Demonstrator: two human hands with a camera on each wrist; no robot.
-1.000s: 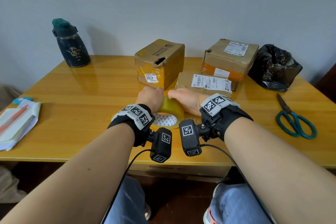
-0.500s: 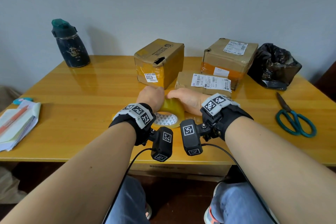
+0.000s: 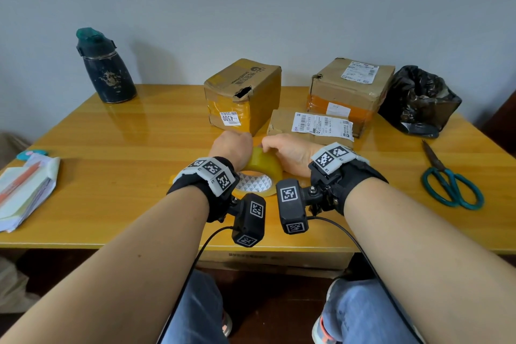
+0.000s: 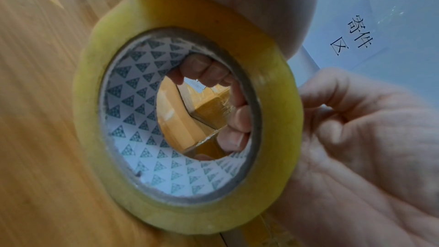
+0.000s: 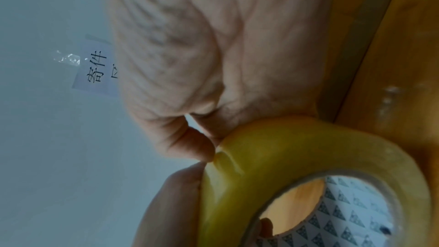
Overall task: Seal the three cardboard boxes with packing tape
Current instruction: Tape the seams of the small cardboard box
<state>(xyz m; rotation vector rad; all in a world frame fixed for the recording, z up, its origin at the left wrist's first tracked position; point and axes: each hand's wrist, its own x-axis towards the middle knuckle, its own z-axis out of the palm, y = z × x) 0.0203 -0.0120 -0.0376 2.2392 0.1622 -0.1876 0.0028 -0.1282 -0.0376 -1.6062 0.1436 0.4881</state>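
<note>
Both our hands, left & right, grip 1 tape roll btwn them; 3 boxes behind.

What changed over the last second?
Hardly anything. Both hands still hold the tape roll on edge on the table; the left hand and right hand shifted only slightly on it. No tape is visibly pulled free. Boxes, scissors and bottle unmoved.

The wooden table holds three boxes, a dark bottle, green scissors, a black bag, papers and tape
</note>
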